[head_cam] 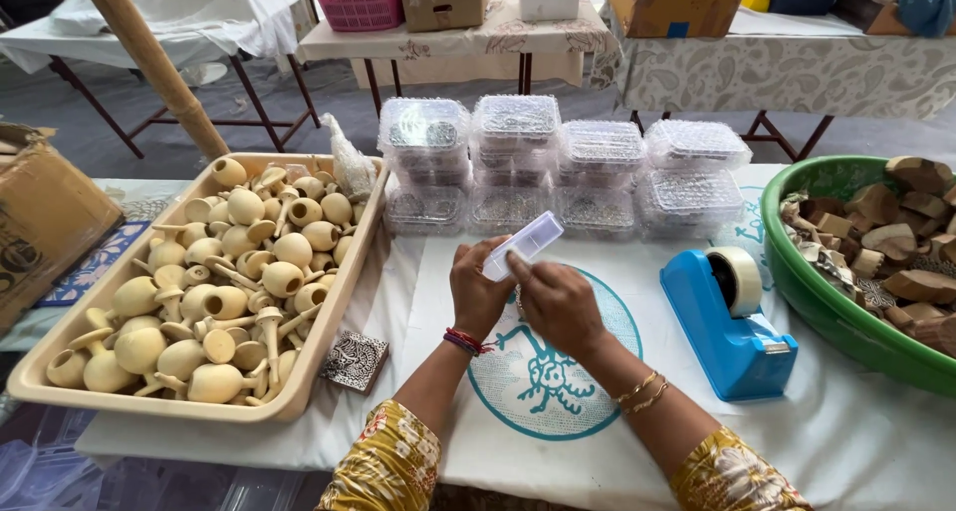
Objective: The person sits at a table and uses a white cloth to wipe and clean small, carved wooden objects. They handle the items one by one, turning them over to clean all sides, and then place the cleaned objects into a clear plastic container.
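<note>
Table [856, 441]: covered in white cloth printed with a teal circular emblem, seen from above.
Green basin [797, 262]: at far right, filled with brown carved wooden blocks.
Beige tray [329, 332]: at left, heaped with pale unpainted wooden pots, cups and spindle-shaped pieces.
Cardboard box [45, 222]: at the left edge, beside the tray.
Clear plastic boxes [563, 162]: stacked in a row at the back of the table, beyond the hands.
Blue tape dispenser [732, 322]: just right of the hands, roll of clear tape mounted on top.
Left hand [480, 290]: red thread bracelet at the wrist, fingers curled around the lower end of the small box.
Right hand [560, 307]: gold bangles at the wrist, fingertips pressed on the box's near edge.
Small clear plastic box [523, 244]: long and narrow, held tilted between both hands above the cloth, centre of view.
Carved block [356, 361]: small, dark, patterned, lying between tray and left forearm.
</note>
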